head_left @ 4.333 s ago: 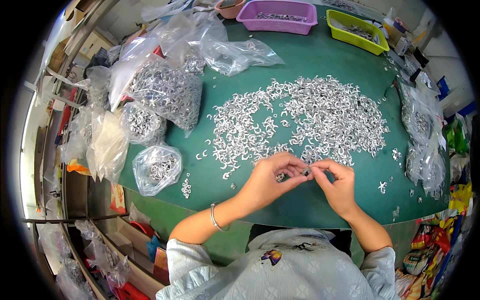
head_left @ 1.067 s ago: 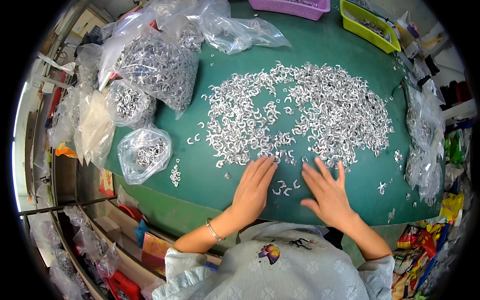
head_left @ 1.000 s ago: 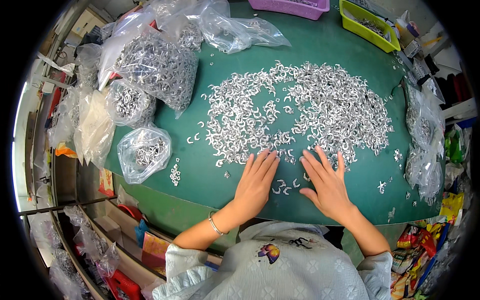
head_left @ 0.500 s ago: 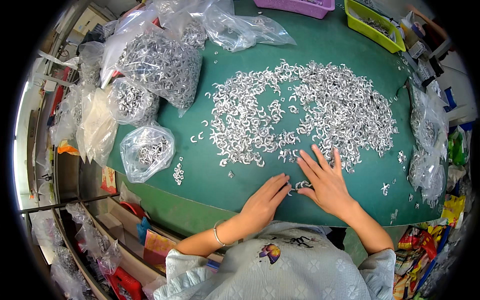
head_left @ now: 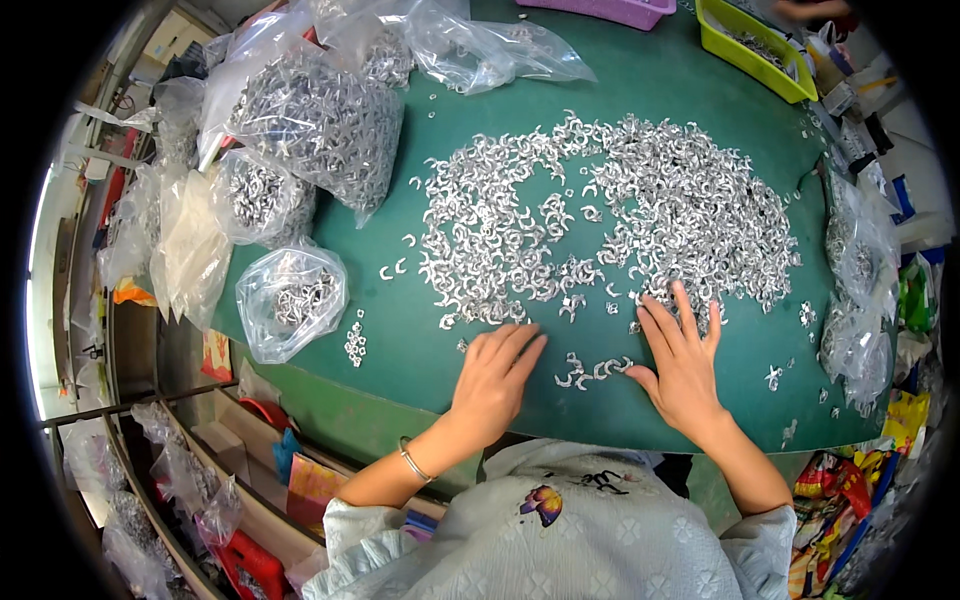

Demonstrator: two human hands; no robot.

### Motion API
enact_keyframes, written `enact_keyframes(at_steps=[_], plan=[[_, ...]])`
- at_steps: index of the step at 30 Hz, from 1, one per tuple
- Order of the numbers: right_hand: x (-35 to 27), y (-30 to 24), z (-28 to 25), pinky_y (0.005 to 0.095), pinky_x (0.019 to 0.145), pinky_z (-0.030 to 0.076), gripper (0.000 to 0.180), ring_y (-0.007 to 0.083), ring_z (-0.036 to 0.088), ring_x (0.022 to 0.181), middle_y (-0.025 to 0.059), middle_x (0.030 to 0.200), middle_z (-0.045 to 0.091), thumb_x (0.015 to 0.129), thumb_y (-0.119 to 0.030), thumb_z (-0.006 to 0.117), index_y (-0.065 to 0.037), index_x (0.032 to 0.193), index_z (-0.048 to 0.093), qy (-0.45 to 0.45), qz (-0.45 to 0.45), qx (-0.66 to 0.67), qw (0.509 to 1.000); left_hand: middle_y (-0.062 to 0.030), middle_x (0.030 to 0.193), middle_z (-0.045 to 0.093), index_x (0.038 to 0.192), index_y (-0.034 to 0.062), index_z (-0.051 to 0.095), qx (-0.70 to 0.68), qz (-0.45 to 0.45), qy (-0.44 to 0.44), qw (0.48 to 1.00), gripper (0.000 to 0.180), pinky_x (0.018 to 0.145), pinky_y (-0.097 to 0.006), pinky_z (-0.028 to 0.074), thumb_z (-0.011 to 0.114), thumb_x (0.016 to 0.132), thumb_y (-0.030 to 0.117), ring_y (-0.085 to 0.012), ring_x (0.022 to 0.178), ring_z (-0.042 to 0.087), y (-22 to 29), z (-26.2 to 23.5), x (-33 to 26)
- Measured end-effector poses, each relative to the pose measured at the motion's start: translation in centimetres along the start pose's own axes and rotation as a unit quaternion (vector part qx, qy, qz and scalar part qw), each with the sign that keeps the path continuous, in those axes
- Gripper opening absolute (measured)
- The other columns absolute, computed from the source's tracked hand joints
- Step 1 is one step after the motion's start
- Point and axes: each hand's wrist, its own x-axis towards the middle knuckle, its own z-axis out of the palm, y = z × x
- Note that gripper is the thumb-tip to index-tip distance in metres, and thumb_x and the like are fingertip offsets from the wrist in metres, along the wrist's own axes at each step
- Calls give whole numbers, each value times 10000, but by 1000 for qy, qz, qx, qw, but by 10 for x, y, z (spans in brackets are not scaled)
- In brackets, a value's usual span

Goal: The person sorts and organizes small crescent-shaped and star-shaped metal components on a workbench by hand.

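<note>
Small silver C-shaped metal pieces lie spread over a green table [head_left: 400, 370]. They form a looser left heap [head_left: 470, 225] and a denser right heap [head_left: 700, 210], joined along the far side. My left hand [head_left: 490, 375] is palm down at the near edge of the left heap, fingers stretched and holding nothing. My right hand [head_left: 682, 365] lies flat with its fingers spread, fingertips touching the near edge of the right heap. A short row of loose C-shaped pieces [head_left: 590, 373] sits between both hands, its right end near my right thumb.
Clear plastic bags of metal pieces [head_left: 320, 120] crowd the table's left side; an open bag [head_left: 293, 303] stands nearer. Small square pieces [head_left: 356, 345] lie beside it. More bags [head_left: 855, 270] line the right edge. A yellow-green basket [head_left: 757, 50] and a purple basket [head_left: 620, 8] are at the back.
My left hand has moved left and away from me, to the left heap. My right hand has shifted slightly right. The small row of pieces between them is now uncovered.
</note>
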Motion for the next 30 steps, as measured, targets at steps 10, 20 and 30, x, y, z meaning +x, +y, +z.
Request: enact_keyframes(at_steps=[10, 20, 30], plan=[[-11, 8, 7, 687, 1080, 136, 631, 324, 234, 1443, 73, 1455, 419, 811, -397, 695, -20, 1299, 561, 18, -41, -11, 999, -186, 1349, 513, 1210, -61, 568, -43, 46, -23, 998, 527, 993, -443, 398, 557, 685, -106, -338, 1227, 505, -1, 8, 11], [7, -15, -2, 669, 1097, 142, 707, 326, 241, 1439, 119, 1486, 383, 813, -404, 687, 17, 1345, 490, -45, -111, 51, 991, -212, 1325, 528, 1195, -60, 571, -129, 27, -37, 991, 472, 1003, -442, 451, 548, 727, -117, -378, 1197, 535, 15, 11, 3], [20, -21, -3, 670, 1098, 146, 664, 320, 237, 1436, 77, 1464, 417, 832, -401, 669, -26, 1353, 500, -39, -129, 72, 988, -174, 1312, 540, 1156, -41, 597, -13, -16, 17, 1000, 403, 968, -443, 400, 609, 756, -84, -341, 1197, 529, 7, 3, 14]])
